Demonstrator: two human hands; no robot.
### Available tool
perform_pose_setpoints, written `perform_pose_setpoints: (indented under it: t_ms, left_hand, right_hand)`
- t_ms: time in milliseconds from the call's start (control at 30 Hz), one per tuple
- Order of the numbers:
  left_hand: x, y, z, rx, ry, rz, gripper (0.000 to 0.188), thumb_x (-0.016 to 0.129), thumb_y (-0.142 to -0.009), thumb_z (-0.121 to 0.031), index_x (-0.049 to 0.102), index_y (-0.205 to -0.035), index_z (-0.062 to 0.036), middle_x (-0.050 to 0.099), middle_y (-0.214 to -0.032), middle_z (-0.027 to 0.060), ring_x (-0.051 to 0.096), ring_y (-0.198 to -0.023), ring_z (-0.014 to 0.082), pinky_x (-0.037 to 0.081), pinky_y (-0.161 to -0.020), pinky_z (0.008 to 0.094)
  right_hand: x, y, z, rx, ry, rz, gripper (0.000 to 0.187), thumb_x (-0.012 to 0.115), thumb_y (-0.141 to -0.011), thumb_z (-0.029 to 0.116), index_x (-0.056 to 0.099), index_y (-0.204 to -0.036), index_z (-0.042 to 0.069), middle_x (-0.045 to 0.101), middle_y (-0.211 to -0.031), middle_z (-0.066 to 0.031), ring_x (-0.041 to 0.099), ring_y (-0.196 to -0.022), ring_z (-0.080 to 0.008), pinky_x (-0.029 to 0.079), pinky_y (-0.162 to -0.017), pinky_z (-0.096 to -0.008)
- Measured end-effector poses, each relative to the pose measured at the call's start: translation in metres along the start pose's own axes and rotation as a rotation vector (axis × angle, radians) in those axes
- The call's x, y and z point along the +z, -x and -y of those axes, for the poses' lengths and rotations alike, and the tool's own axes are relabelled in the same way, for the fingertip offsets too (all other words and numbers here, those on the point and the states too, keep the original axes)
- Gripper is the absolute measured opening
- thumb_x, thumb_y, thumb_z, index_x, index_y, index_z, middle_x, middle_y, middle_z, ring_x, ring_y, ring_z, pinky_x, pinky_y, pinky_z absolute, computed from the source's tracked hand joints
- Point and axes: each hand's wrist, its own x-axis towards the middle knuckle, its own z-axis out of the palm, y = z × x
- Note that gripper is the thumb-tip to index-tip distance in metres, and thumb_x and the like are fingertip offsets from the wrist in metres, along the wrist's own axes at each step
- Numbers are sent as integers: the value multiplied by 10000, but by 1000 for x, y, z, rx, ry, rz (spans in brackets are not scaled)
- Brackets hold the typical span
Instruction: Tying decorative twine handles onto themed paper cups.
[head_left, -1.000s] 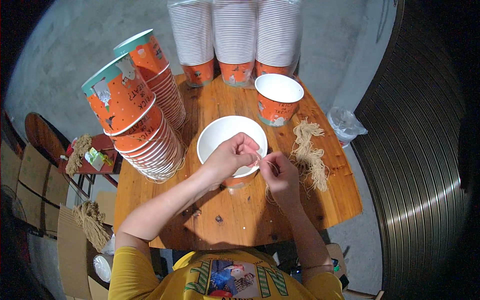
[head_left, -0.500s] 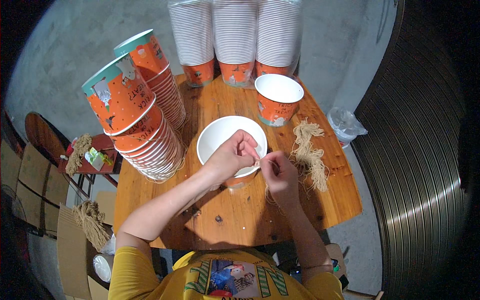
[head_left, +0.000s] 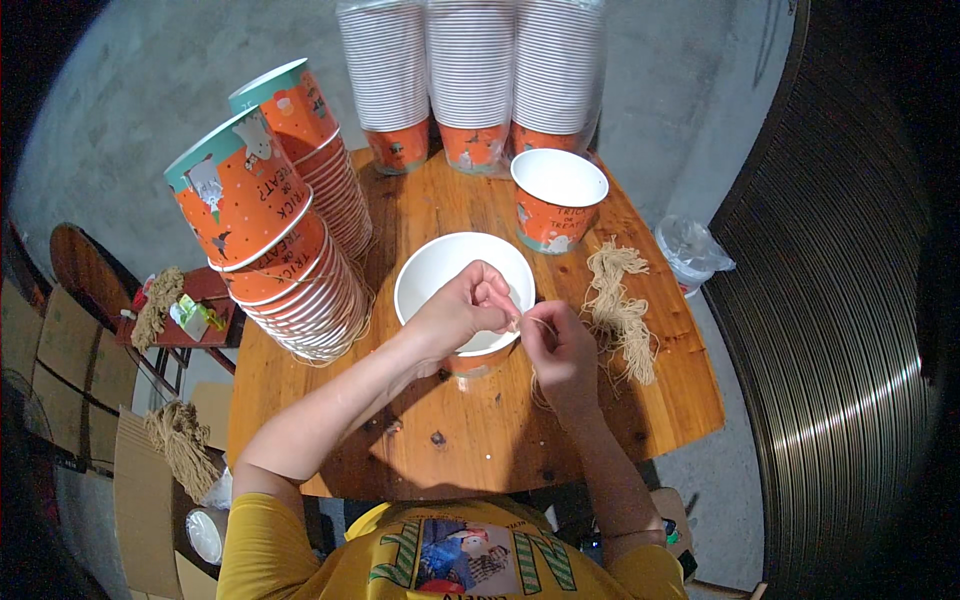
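Note:
A paper bucket [head_left: 425, 268] with a white inside stands upright on the wooden table in front of me. Over its right rim, my left hand [head_left: 462, 312] pinches a thin tan cord [head_left: 519, 322] between thumb and fingers. Just to the right, my right hand [head_left: 562, 350] is closed on the same cord, fingertips almost meeting the left ones. A loose strand hangs below the right hand. The exact shape of the cord at the fingertips is too small to tell. Beside the right hand lies a bundle of tan cords [head_left: 622, 312].
Another orange bucket [head_left: 556, 222] stands behind to the right. Two leaning stacks of upside-down buckets [head_left: 262, 205] rise at the left, cords hanging from them. Wrapped bucket stacks [head_left: 470, 75] line the table's back. A small red table [head_left: 205, 325] and cardboard [head_left: 145, 490] are at the left.
Hardly anything differs. My fingers have shifted slightly at the cord near the bucket's rim, and both hands keep their pinch.

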Motion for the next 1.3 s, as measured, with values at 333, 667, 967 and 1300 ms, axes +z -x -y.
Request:
perform_pose_setpoints:
  t_ms: [333, 667, 967, 1300]
  left_hand:
    - [-1, 0, -1, -47, -15, -29, 301, 586, -758, 78, 426, -979, -51, 598, -867, 63, 593, -801, 141, 485, -760, 260]
    - [-2, 1, -2, -71, -15, -66, 329, 606, -739, 61, 421, -993, -35, 562, -904, 83, 591, -812, 156, 485, -764, 268]
    - [1, 5, 0, -17, -305, -39, 343, 646, -763, 3, 448, -1035, -70, 507, -942, 21, 534, -873, 109, 448, -820, 242]
    - [9, 12, -3, 98, -550, 35, 269, 653, -811, -95, 497, -1027, -57, 485, -821, -20, 459, -737, 74, 421, -691, 214]
  right_hand:
    - [-9, -7, 7, -323, 262, 37, 188, 636, -804, 33, 579, -966, 108, 512, -840, -71, 570, -696, -217, 475, -570, -327]
    - [-12, -9, 12, -341, 313, 80, 167, 636, -795, 52, 576, -938, 113, 512, -814, -65, 593, -709, -238, 500, -581, -350]
    - [-10, -11, 7, -335, 295, 83, 190, 624, -766, 23, 497, -887, 97, 500, -790, -83, 586, -699, -266, 486, -583, -362]
    - [-8, -14, -7, 69, -259, 198, 65, 569, -850, 76, 506, -836, 84, 480, -696, 5, 457, -645, -81, 396, -592, -252]
